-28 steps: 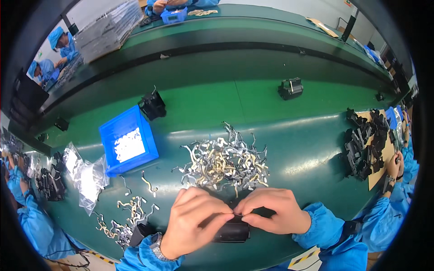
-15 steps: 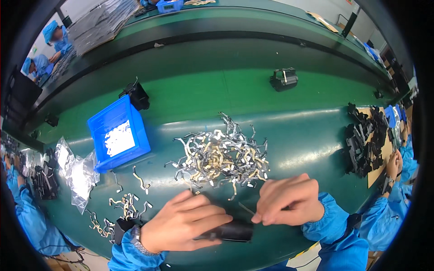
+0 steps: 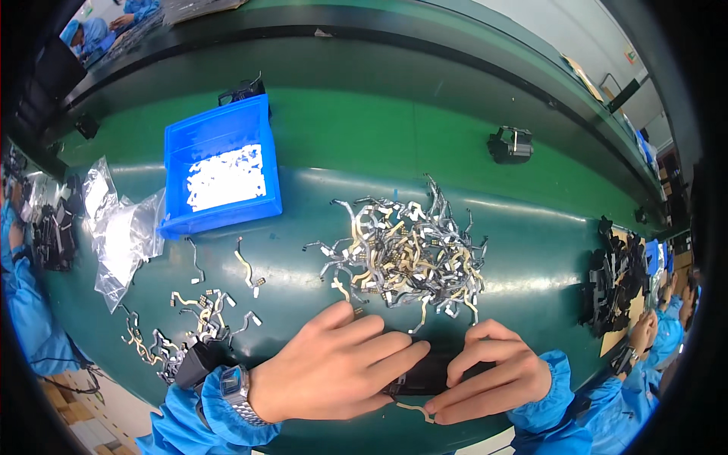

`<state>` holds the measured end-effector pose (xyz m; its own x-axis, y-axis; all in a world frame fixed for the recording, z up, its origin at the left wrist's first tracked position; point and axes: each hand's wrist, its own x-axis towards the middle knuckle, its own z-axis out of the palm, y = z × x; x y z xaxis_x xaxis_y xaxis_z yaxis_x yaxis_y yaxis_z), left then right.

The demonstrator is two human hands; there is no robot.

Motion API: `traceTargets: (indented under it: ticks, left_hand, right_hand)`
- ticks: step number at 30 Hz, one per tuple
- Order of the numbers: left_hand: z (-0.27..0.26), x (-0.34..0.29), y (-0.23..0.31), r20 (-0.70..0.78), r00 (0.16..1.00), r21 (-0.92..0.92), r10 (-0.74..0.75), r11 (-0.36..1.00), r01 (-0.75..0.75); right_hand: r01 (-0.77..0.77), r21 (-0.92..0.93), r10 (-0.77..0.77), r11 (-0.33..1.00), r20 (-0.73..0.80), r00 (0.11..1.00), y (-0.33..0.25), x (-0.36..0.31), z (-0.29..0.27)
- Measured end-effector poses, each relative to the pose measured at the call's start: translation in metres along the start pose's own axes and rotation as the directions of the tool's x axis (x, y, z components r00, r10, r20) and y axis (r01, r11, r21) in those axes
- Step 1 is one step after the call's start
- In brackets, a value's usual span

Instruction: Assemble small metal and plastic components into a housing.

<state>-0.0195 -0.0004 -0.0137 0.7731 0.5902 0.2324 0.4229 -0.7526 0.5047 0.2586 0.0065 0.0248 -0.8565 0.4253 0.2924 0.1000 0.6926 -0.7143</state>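
My left hand is closed over a dark, smooth-faced black part and holds it low above the table edge; its fingers hide much of that part. At the part's right end, my right hand has its fingers bent, with the fingertips on a thin cream flat cable. This cable sticks out along the part's near edge, and its far end lies close to my left fingers. Just beyond both hands lies a heap of grey and cream flat cables with white connector ends.
A blue bin of small white pieces stands left, beside clear plastic bags. Loose cables lie near my left wrist. Black parts are piled on cardboard at right. A black housing sits on the green strip. Co-workers sit on both sides.
My view has shifted, so the bin and heap appear further right. My right hand has moved from the part's far right corner to its near edge, the thin cable moving with it.
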Motion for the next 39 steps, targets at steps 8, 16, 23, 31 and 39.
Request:
traceTargets:
  ticks: [8, 16, 23, 31, 39]
  left_hand:
    - [0.004, 0.0, 0.001, -0.014, 1.0, -0.033, -0.01, 0.999, 0.01]
    - [0.003, 0.001, 0.0, -0.015, 1.0, -0.053, -0.015, 0.998, 0.014]
    - [0.002, 0.001, 0.001, -0.011, 1.0, -0.056, -0.014, 0.998, 0.014]
    - [0.005, 0.002, 0.0, -0.025, 1.0, -0.063, -0.006, 0.998, 0.004]
    - [0.004, 0.003, 0.0, -0.014, 1.0, -0.058, -0.001, 0.998, 0.0]
  right_hand:
    - [-0.036, -0.009, 0.037, 0.999, 0.039, 0.999, -0.001, -0.002, -0.002]
    - [-0.06, -0.021, 0.062, 0.998, 0.086, 0.994, -0.001, -0.003, -0.002]
    - [-0.074, -0.037, 0.078, 0.997, 0.113, 0.991, -0.002, -0.003, -0.001]
    - [-0.078, -0.167, 0.083, 0.983, 0.024, 0.996, -0.008, 0.0, 0.014]
    - [-0.095, -0.337, 0.047, 0.937, -0.148, 0.988, -0.016, 0.004, 0.03]
